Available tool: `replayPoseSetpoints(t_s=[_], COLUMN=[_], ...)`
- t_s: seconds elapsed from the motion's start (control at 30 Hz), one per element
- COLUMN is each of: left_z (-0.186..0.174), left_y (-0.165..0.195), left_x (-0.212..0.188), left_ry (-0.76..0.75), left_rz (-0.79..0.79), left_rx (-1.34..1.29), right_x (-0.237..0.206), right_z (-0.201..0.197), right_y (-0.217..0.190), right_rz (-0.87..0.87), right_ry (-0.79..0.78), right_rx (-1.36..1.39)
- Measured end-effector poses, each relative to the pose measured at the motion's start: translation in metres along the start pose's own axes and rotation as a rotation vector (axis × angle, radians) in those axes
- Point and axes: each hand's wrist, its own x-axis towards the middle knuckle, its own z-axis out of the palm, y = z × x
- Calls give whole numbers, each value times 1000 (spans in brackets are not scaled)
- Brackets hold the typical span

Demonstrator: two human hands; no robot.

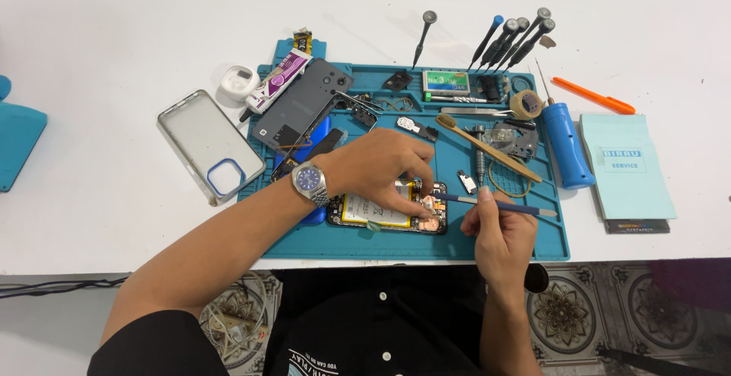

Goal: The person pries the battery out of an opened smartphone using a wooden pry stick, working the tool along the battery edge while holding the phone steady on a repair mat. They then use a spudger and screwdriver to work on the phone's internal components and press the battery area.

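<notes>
A white counter (114, 41) is carrying a blue work mat (457, 243), which is lying in front of the person. Left of the mat, a clear phone case (199, 136) is lying flat, and a grey phone back cover (301, 106) is resting tilted on the mat's upper left corner. To the right of the mat, a pale blue booklet (626, 167) and a blue electric screwdriver (567, 144) are lying on the counter, well apart from the hands.

Near the mat's front edge, an opened phone (381, 212) is lying with its insides facing up. The left hand (381, 167), with a wristwatch (310, 182) on its wrist, is pressing down on the phone with fingers bunched together at its right end. The right hand (499, 231) is pinching a thin blue-handled tool (495, 205), fingers clamped on its shaft, the tip touching the phone's right end. A bamboo toothbrush (487, 148) is lying diagonally just beyond.
</notes>
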Motion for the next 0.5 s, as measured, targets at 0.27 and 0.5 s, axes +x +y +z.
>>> replayPoseSetpoints(t_s=[0.27, 0.5], left_z=[1, 2], left_y=[1, 0], left_x=[3, 4], left_ry=[-39, -26], left_rz=[-69, -41], left_rx=[10, 32], right_x=[-1, -1], right_z=[1, 0], right_y=[-1, 0], right_rz=[1, -32], right_ry=[6, -7], right_rx=[12, -3])
